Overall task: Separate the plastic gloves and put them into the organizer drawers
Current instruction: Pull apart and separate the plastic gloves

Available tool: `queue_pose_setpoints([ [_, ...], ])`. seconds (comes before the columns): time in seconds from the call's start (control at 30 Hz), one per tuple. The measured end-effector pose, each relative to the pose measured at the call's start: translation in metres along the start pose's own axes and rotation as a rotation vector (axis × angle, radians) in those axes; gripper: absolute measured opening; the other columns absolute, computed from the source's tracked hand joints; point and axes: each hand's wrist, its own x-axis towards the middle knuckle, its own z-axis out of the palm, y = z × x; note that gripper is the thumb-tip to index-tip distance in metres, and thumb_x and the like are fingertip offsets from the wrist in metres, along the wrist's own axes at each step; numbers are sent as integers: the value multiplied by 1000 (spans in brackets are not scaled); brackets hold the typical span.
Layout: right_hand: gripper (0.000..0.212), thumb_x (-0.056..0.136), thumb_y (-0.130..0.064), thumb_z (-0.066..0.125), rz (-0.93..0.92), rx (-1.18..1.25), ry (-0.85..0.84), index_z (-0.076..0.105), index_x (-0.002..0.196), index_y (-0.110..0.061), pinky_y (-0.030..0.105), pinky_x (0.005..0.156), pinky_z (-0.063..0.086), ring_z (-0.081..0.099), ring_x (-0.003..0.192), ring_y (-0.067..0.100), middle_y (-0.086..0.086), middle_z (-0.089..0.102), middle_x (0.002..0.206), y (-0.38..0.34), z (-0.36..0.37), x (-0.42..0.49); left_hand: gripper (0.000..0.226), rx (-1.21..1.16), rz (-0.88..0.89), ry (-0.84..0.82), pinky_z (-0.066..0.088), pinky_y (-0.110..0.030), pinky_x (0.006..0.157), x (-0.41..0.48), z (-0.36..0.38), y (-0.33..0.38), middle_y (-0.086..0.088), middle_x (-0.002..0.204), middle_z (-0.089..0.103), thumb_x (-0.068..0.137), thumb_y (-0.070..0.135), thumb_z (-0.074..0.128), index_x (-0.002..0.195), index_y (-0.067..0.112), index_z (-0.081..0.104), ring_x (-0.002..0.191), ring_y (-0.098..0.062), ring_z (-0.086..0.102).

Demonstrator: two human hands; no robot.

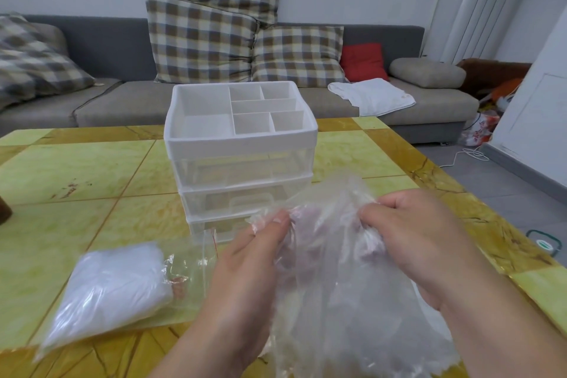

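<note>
Gloves [337, 285], head view: a crumpled clear clump held up between your two hands, over the near side of the table [76, 169]. Its long axis runs 12 to 6 o'clock, and the loose end hangs toward you.
Left hand [245, 258]: thumb and fingertips pinch the clump's upper edge at its 10 o'clock corner.
Right hand [420, 242]: fingers are curled, pinching the film at the 2 o'clock corner. Both hands are equally near, so you would peel a layer off by pulling 9 against 3 o'clock.
Organizer [242, 144]: at 12 o'clock from your hands, just beyond the clump, with its front facing you.
Top tray [202, 107]: open and divided into compartments, with nothing showing in any of them.
Drawers [245, 172]: clear, stacked under the tray, and all look pushed in. They seem bare, though glare and the clump across the lowest leave that unsure.
Zip bag [113, 288]: lies flat on the table at 8 o'clock from your left hand, with a white stack of more gloves inside.
Next move: you will likely need a drawer drawn out toward 6 o'clock first, which means freeing one hand.
</note>
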Motion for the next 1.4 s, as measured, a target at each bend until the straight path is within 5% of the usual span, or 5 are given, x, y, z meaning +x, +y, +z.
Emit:
queue_pose_setpoints([
  [0.37,38,77,-1,60,64,-6,7,29,56,1,35,56,24,39,30,3,-10,23,36,-4,4,-2,34,-14,179,-325,60,-30,77,-5,2,-8,-11,110,76,77,25,71,110,20,76,102,-28,73],
  [0.63,38,80,-3,63,22,-24,-31,33,59,5,31,49,29,24,47,19,-7,21,47,-2,2,-3,31,-33,91,8,49,-21,44,-2,7,-6,-8,66,73,97,20,59,73,7,74,53,-15,67],
  [1.0,24,93,-25,67,-63,-13,-44,71,77,-6,30,54,40,54,51,18,21,67,70,16,-2,8,32,-121,-77,164,58,-48,85,0,3,-2,-7,93,76,92,33,69,111,8,70,90,-29,73],
  [1.13,27,91,-22,68,-101,-56,-55,72,65,-22,25,49,36,48,47,10,4,64,55,13,3,5,25,-149,-119,165,55,-33,48,-4,6,3,-13,71,73,99,23,60,92,2,73,60,-27,72],
  [1.4,14,91,-14,63,303,528,-37,69,79,-14,16,37,40,57,41,10,-2,63,55,0,19,7,24,-157,-156,199,58,-39,60,-6,11,1,-15,73,74,97,22,63,87,1,71,59,-29,72],
])
